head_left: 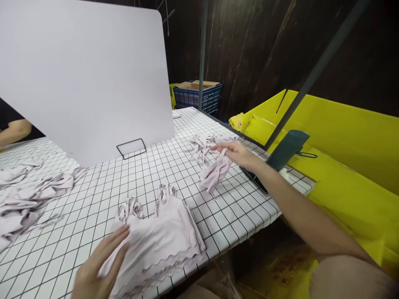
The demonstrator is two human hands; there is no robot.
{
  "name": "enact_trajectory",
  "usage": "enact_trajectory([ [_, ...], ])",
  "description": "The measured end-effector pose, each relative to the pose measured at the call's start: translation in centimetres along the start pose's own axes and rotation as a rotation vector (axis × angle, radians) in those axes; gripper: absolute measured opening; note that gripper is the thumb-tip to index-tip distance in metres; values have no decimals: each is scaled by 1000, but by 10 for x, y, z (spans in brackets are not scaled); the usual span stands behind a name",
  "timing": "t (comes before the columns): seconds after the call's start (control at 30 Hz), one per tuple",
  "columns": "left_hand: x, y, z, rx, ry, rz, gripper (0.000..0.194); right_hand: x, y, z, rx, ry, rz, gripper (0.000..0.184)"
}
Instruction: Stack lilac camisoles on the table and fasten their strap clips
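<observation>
Below the right fingers [225,145] hangs crumpled pink cloth [215,173].

Stacked garments [165,232]: thin matt cloth, lightly wrinkled. White partition [93,74]: smooth, matt. Blue crate [183,97]: plastic, lattice-walled; yellow panel [343,124] beyond the table edge [246,234]: smooth, plastic-looking.

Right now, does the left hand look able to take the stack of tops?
Most likely yes. The left hand, open and seemingly free, is at the left side of the stack, with nothing visible between them. Whether it already touches the cloth, I cannot tell.
</observation>
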State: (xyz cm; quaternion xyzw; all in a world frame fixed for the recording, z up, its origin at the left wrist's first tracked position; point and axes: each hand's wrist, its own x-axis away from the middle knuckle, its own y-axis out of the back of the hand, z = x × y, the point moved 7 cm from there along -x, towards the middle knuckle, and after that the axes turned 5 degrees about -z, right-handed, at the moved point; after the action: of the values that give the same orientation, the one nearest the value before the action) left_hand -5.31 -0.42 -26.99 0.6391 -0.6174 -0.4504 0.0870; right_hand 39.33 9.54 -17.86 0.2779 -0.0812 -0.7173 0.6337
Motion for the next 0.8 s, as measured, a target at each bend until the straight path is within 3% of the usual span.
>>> enact_trajectory([
  [0.07, -38, -24, -45, 169, 5, 111, 33, -12, 12, 24, -248, -129, -40, 26],
  [0.13, -67, -56, -90, 398, 30, 281, 31, -20, 10, 52, -401, -166, -31, 25],
  [0.23, -85, -99, -148, 780, 85, 554, 51, -25, -4, 97, -449, -28, -8, 25],
  [0.27, -88, -108, -163, 875, 84, 589, 58, -25, -9, 110, -446, 28, -7, 26],
  [0.33, -91, -120, -182, 1009, 101, 590, 50, -28, -19, 129, -467, 94, -1, 27],
  [0.43, -93, -130, -184, 1157, 252, 512, 24, -40, -36, 143, -582, 90, 35, 26],
  [0.53, -94, -126, -161, 1292, 548, 349, 22, -52, -52, 143, -653, 67, 94, 31],
  [0.6, -95, -115, -139, 1380, 755, 183, 22, -50, -59, 135, -549, 81, 76, 42],
  [0.67, -96, -102, -121, 1458, 900, 55, 24, -37, -61, 126, -356, 148, -64, 39],
  [0.73, -98, -93, -109, 1500, 957, 6, 30, -11, -72, 120, -191, 256, -175, 14],
  [0.8, -100, -87, -104, 1525, 948, 6, 37, 19, -104, 117, -107, 356, -61, 22],
])
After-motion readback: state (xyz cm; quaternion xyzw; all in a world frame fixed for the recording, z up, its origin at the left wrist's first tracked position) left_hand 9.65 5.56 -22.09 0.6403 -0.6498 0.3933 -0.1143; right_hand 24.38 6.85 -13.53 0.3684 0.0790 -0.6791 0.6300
